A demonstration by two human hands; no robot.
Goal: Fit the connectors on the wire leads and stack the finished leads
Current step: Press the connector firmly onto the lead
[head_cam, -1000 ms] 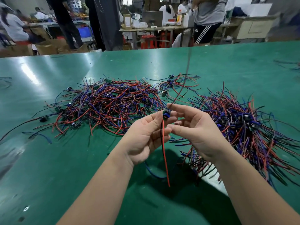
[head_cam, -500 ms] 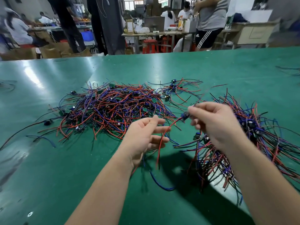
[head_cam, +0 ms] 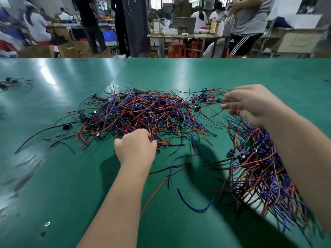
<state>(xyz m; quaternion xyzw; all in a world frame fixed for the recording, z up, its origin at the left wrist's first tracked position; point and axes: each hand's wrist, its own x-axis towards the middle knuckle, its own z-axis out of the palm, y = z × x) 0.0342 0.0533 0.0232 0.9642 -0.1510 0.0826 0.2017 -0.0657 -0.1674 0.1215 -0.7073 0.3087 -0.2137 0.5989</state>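
Reaching for another lead, left hand (head_cam: 135,149) fingers pinch into the middle pile (head_cam: 143,113); right hand (head_cam: 250,104) swung away, blurred, grip unclear

Beyond the far edge of the glossy green table (head_cam: 179,72), a workshop holds a cluttered wooden workbench (head_cam: 182,35), red stools (head_cam: 176,49), cardboard boxes (head_cam: 71,49), several people (head_cam: 250,18) and bright back windows (head_cam: 157,0).
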